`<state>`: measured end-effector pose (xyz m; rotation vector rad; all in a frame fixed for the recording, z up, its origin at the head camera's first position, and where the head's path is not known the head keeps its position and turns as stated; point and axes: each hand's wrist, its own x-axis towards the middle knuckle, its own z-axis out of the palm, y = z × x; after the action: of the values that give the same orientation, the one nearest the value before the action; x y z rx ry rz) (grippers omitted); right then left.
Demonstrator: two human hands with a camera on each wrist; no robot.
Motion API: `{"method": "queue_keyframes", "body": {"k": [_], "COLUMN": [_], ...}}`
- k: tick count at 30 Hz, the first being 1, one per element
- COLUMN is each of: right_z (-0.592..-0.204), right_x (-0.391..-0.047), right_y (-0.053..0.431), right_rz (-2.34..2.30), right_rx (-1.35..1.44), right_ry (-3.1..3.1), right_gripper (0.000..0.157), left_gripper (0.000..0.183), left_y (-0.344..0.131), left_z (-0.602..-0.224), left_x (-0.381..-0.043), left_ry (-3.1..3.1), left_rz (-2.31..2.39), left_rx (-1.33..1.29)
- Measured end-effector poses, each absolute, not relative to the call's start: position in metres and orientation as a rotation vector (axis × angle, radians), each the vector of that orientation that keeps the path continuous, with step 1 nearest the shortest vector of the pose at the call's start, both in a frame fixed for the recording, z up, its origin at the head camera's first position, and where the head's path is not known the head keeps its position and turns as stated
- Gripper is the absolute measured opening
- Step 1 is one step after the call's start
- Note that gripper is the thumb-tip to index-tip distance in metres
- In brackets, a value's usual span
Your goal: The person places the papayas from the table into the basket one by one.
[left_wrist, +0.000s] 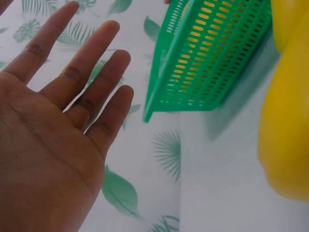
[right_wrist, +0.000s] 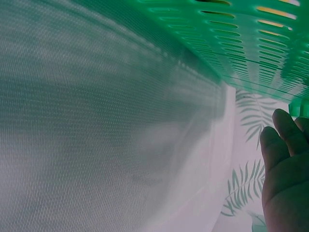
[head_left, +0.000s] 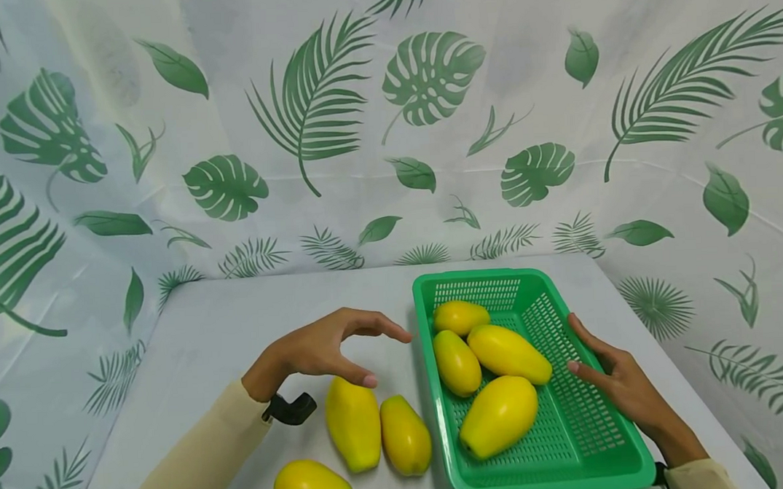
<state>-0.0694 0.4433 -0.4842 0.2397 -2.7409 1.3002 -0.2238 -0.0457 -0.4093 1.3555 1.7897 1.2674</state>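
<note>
Left hand: fingers spread, thumb apart, grip wide with bare palm. It hovers left of the green basket, thumb tip near the top end of a long yellow fruit; cannot tell if they touch. Right hand: grip holds the basket's right rim, thumb inside, fingers outside. Four yellow fruits lie in the basket, toward its left side. Beside the long one, on the white desk: a smaller fruit, and a third nearer the viewer. Leaf-print cloth behind.
</note>
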Motion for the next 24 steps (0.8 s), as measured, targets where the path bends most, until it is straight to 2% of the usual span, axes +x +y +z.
{"method": "queue_keyframes", "body": {"k": [24], "right_z": [-0.485], "right_x": [-0.069], "right_y": [0.443], "right_rz": [1.313], "right_rx": [0.257], "right_ry": [-2.729], "right_gripper": [0.076], "left_gripper": [0.068], "left_y": [-0.08], "left_z": [-0.462], "left_x": [-0.218], "left_ry": [1.822], "left_rz": [1.14], "left_rx": [1.195]}}
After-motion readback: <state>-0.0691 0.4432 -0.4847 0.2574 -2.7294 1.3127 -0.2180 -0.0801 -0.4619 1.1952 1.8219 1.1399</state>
